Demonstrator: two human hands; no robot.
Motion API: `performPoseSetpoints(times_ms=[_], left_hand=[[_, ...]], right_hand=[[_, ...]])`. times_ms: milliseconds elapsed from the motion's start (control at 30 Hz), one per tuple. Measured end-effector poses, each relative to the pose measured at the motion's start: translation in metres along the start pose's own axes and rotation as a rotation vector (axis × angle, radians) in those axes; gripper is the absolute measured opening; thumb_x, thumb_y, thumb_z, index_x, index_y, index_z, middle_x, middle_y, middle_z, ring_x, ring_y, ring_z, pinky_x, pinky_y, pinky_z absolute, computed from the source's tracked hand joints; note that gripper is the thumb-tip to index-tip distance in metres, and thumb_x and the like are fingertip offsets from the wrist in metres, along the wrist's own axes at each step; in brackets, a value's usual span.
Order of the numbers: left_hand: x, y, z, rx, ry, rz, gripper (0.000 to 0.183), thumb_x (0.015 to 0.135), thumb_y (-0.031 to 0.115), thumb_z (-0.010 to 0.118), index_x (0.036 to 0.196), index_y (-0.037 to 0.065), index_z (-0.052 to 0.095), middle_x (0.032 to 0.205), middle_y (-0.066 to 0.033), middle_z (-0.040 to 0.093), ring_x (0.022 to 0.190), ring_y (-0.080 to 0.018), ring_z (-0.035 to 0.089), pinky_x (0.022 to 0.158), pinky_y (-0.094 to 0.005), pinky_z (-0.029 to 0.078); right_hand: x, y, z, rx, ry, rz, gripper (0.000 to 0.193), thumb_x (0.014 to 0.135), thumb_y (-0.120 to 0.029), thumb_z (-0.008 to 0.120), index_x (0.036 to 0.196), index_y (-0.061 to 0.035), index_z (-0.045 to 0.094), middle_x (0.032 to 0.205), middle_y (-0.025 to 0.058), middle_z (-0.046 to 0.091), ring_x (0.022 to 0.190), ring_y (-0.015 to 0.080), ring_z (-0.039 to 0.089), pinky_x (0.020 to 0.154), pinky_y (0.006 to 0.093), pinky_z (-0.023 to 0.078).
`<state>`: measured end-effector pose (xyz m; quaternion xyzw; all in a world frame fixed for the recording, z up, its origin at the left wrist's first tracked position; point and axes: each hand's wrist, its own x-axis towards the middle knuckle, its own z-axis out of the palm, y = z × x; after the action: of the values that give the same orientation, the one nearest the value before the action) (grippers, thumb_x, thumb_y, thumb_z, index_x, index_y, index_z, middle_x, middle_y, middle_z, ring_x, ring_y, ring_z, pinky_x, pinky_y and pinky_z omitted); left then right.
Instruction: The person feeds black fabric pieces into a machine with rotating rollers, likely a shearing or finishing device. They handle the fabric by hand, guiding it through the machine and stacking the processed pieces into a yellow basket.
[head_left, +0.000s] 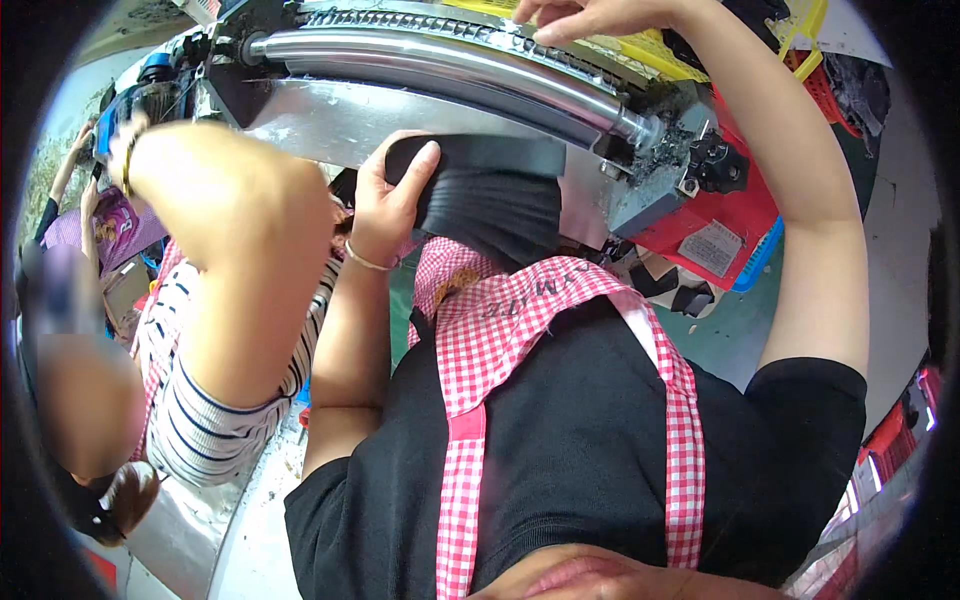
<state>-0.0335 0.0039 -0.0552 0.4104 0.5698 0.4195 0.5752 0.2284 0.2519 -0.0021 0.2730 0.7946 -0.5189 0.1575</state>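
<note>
1. Black sheets [490,165]: a fanned stack held in front of the machine's metal plate [330,112], on the wearer's side of the roller. The top sheet lies fairly flat; the edges below it spread downward in steps.
2. Left hand [392,195]: clamped on the left end of the black sheets. The thumb lies across the near face; the other fingers are mostly hidden behind the stack. A thin bracelet [366,258] circles the wrist.
3. Right hand [595,14]: raised at the upper edge of the view, over the far side of the machine. Thumb and fingers are apart and loosely bent. Part of the hand is cut off; contact with the machine cannot be determined.
4. Roller [430,66]: shiny metal cylinder, set lengthwise across the machine between the two hands. Dark scraps lie around its right end.
5. Right side of machine: a red panel [738,205] carries a pale label [710,249]. A yellow basket [812,28] stands behind, near a red basket [840,95].
6. Wearer: red-and-white checked apron [505,355] over a black shirt [575,430].
7. Left side: a co-worker in a striped shirt [205,420] stands close by, with one bent, blurred arm [260,230] raised beside the wearer's left forearm.
</note>
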Motion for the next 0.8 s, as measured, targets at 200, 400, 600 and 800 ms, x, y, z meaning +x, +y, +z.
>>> performPoseSetpoints(times_ms=[200,400,600,800], left_hand=[[0.006,-0.004,0.005,0.242,0.074,0.029,0.022,0.101,0.018,0.068,0.112,-0.002,0.067,0.097,-0.0078,0.072,0.09,-0.0121,0.065,0.082,-0.0288,0.053],[0.002,0.01,0.005,0.331,0.052,-0.086,0.026,0.099,0.02,0.072,0.111,-0.004,0.07,0.102,-0.0089,0.075,0.091,-0.0114,0.067,0.082,-0.0284,0.054],[-0.006,0.017,0.009,-0.018,-0.056,-0.195,0.022,0.1,0.017,0.069,0.113,0.0,0.07,0.102,-0.004,0.072,0.09,-0.0112,0.065,0.082,-0.0264,0.052],[-0.02,0.033,-0.017,-0.033,-0.044,-0.261,0.022,0.101,0.016,0.068,0.116,0.0,0.07,0.102,-0.0033,0.072,0.09,-0.0106,0.065,0.081,-0.0258,0.052]], right_hand=[[0.015,0.002,-0.003,0.124,-0.011,-0.134,0.054,0.098,-0.041,0.069,0.131,0.0023,0.063,0.114,0.0147,0.073,0.103,0.0204,0.068,0.091,0.0342,0.053],[0.033,0.023,0.01,0.065,0.04,-0.166,0.046,0.098,-0.041,0.068,0.115,0.0012,0.071,0.1,0.0128,0.074,0.092,0.02,0.067,0.084,0.0343,0.053],[0.037,0.034,0.027,0.053,0.126,-0.184,0.041,0.098,-0.039,0.068,0.111,-0.001,0.071,0.094,0.0119,0.073,0.088,0.0191,0.067,0.08,0.0355,0.053],[0.034,0.038,0.032,0.109,0.152,-0.197,0.041,0.098,-0.039,0.068,0.111,-0.0003,0.071,0.096,0.0111,0.073,0.087,0.0186,0.067,0.079,0.0345,0.053]])
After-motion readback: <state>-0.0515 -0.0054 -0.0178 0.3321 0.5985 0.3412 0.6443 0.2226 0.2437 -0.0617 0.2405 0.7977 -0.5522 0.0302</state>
